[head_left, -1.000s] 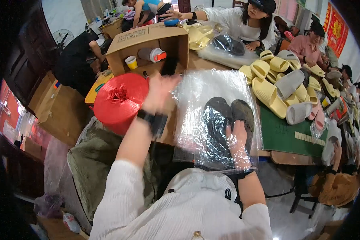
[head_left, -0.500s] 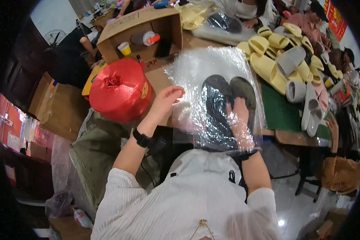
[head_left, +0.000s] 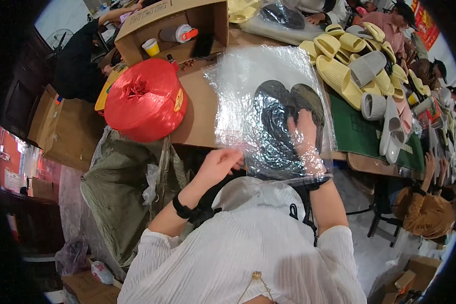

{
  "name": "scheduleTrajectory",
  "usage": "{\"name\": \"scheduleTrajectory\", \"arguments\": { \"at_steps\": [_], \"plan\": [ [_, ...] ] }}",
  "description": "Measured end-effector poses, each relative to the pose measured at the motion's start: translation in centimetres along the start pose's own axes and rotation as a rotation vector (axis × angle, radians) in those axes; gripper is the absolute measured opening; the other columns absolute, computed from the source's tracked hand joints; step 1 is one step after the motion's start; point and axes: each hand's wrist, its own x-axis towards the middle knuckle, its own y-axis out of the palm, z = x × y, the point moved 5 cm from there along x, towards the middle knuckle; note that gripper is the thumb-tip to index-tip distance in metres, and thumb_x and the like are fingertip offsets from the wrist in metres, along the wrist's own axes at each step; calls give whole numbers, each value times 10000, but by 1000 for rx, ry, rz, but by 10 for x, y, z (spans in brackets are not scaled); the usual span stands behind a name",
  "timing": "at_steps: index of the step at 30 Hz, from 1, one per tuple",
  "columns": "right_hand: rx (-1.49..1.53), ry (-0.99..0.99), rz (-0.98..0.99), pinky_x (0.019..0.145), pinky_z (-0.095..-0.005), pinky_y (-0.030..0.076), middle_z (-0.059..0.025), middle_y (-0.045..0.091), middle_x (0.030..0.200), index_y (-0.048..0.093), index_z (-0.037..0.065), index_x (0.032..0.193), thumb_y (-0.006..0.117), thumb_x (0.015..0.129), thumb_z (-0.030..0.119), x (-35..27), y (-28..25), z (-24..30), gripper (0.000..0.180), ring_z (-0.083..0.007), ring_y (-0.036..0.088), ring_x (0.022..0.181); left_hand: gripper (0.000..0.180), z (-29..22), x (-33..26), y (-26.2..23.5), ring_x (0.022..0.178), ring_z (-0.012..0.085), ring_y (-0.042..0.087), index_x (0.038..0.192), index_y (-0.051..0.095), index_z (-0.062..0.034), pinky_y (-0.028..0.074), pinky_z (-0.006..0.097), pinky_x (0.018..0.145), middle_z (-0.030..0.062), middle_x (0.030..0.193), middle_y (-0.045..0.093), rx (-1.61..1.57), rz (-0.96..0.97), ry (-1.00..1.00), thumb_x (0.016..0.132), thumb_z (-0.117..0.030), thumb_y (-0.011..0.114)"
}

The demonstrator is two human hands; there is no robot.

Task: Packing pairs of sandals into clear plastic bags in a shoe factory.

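Observation:
A clear plastic bag point(head_left: 243, 66) lies on the near edge of the table with a pair of dark slippers point(head_left: 272, 109) inside it, side by side. My right hand point(head_left: 305, 134) reaches into the bag through its near opening, up to about the wrist. Its thumb and fingers grip the slippers, seen through the shiny film. Beside the bag's lower left edge is my left hand point(head_left: 222, 164), its fingers loosely bent and apart. Nothing shows in it, and whether its fingertips touch the film I cannot tell.
A large red roll of plastic twine point(head_left: 144, 101) stands left of the bag. Behind it, a cardboard box point(head_left: 175, 28) holds a cup and a bottle. Yellow and grey slippers point(head_left: 339, 76) pile up at right, near a green mat point(head_left: 354, 131). Other people work around the table.
My left hand has come down and toward me, from above the table to the bag's lower left edge. My right hand stays on the slippers in the bag. The view has shifted slightly.

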Motion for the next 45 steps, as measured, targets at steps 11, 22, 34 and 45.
{"name": "scheduleTrajectory", "arguments": {
  "at_steps": [11, 22, 34, 45],
  "plan": [
    [-20, -29, -56, 747, -538, 456, -262, 529, 957, 488, -2, 978, 625, 881, 218, -5, 4, -1, 277, -489, 556, 880, 239, -1, -13, 9, 771, 79, 618, 1054, 669, 9, 491, 216, 641, 37, 875, 678, -175, 132, -114, 966, -201, 595],
    [-64, -7, -52, 739, -500, 505, -240, 523, 998, 495, -12, 999, 657, 847, 213, -3, 4, -5, 316, -455, 592, 900, 205, 8, 25, -48, 1023, 271, 604, 1120, 537, 98, 542, 343, 917, 166, 1089, 585, -1087, -23, -384, 971, -38, 500],
    [-119, -29, -80, 717, -460, 532, -219, 531, 979, 506, -12, 988, 675, 834, 209, -10, 11, -5, 317, -410, 620, 858, 733, -94, 185, -119, 1278, 363, 430, 1454, 243, 92, 391, 455, 1076, 254, 1452, 349, -777, -426, 10, 972, -356, 567],
    [-57, 47, -44, 781, -475, 509, -223, 544, 990, 546, -7, 1014, 678, 822, 200, -6, 5, 2, 312, -419, 595, 923, 206, -47, 91, -14, 897, 192, 636, 905, 629, -13, 469, 337, 803, 73, 847, 668, 125, -191, 371, 966, -191, 546]
  ]
}}
